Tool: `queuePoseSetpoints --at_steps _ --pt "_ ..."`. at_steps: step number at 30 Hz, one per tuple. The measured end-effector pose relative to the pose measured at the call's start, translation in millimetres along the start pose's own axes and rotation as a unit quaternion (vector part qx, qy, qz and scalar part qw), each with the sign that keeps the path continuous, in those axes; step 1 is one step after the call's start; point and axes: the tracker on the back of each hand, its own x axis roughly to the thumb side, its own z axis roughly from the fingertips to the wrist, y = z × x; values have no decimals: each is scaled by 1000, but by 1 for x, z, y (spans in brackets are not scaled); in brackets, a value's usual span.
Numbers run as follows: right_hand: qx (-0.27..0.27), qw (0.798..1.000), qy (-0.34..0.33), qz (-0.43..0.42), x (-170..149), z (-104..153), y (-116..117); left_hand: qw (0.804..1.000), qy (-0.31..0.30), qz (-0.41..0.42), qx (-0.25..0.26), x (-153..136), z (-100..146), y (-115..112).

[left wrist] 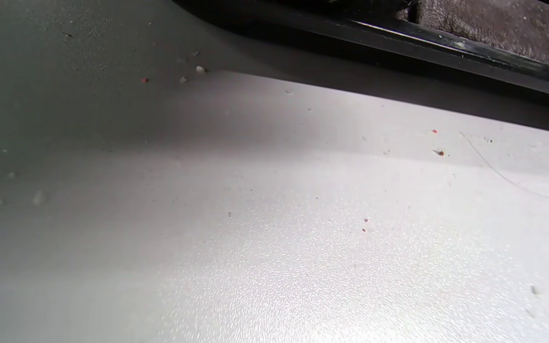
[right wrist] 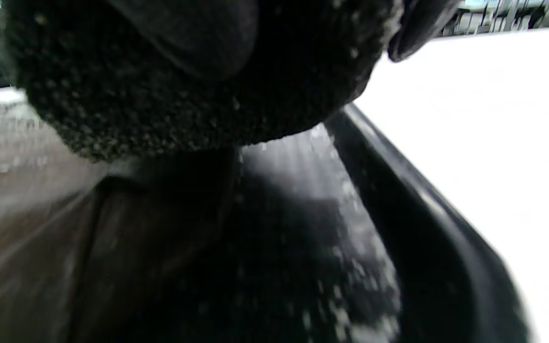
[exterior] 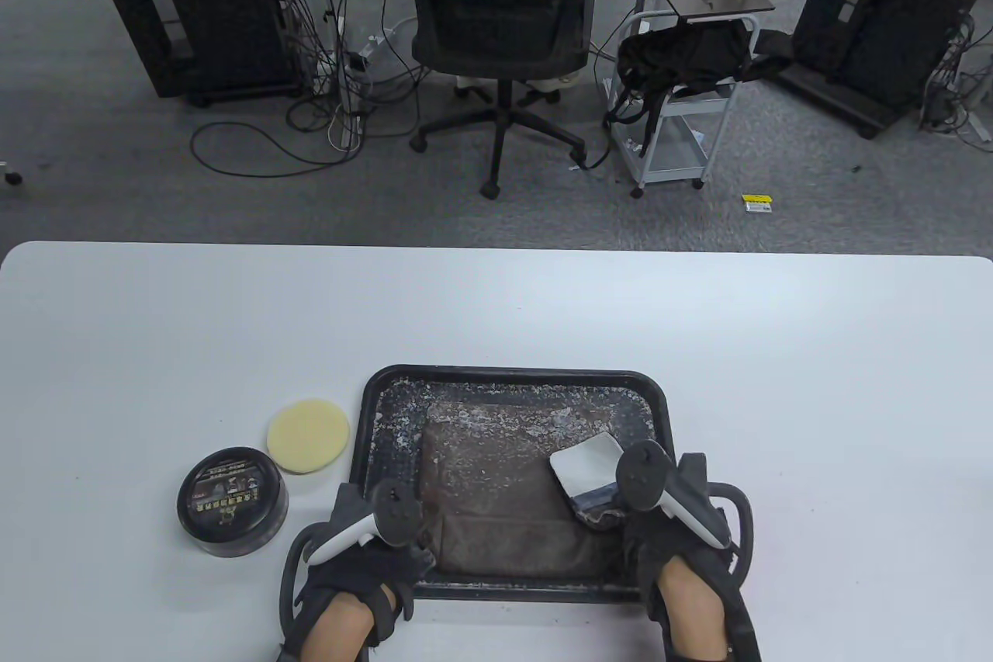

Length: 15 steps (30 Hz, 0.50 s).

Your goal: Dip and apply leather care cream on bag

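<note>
Brown bag [exterior: 504,491] lies in the tray [exterior: 372,414]; my left hand [exterior: 365,561] seems to pin its edge, grip unclear, while my right hand [exterior: 659,514] holds a white card-like piece [exterior: 586,464], tin [exterior: 231,500] unopened.

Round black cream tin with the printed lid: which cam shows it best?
Table view. The round black cream tin sits whole and unobstructed on the white table, lid on, left of the black tray and beside the round yellow sponge pad. Neither wrist view shows the tin.
</note>
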Motion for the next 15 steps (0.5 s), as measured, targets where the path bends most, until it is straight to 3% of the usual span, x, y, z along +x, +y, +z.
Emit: queuePoseSetpoints --at_steps 9,15 --pt "-82 996 15 -28 -18 1 -11 1000 -1 0 0 0 0 0" --pt "-177 981 67 -46 -48 6 -21 1000 0 2 -1 0 0 0"
